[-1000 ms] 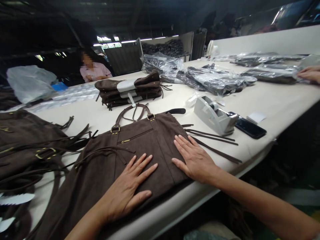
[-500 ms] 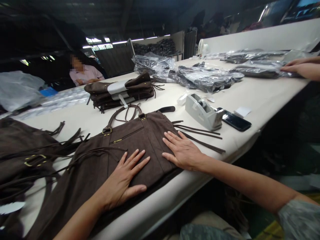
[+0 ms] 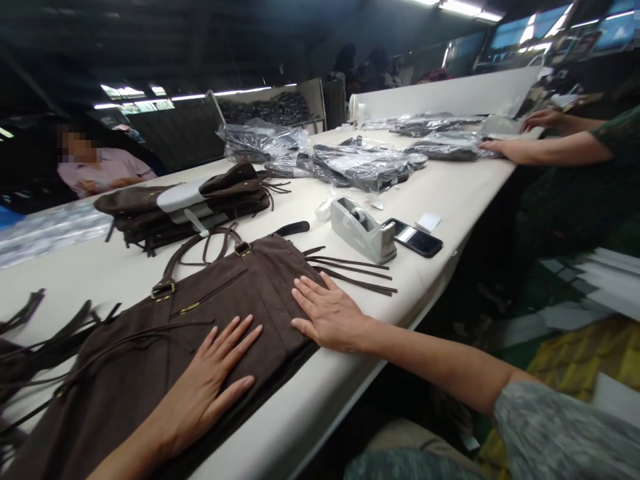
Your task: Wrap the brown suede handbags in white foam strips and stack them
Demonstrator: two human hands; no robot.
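Note:
A dark brown handbag [image 3: 220,300] lies flat along the near edge of the table, its handles pointing away from me. On its front are a zipped pocket and brass-coloured fittings, and long thin tassels [image 3: 350,267] trail off its right end. My left hand [image 3: 210,377] rests palm down on the middle of the bag with fingers spread. Close to the bag's right end, my right hand [image 3: 333,313] also lies flat, its fingers stretched out. Neither hand grips anything.
A grey tape dispenser [image 3: 363,230] and a black phone [image 3: 415,237] sit right of the bag. Behind it is a stack of folded brown bags [image 3: 190,203]. Plastic-wrapped bags [image 3: 360,163] lie farther back. A co-worker's hands [image 3: 510,147] touch one at the right; another person [image 3: 100,163] is across the table.
The view has swung to the right, so the table's things appear farther left. Both my hands stay flat on the handbag. More of the co-worker's arms at the right now shows.

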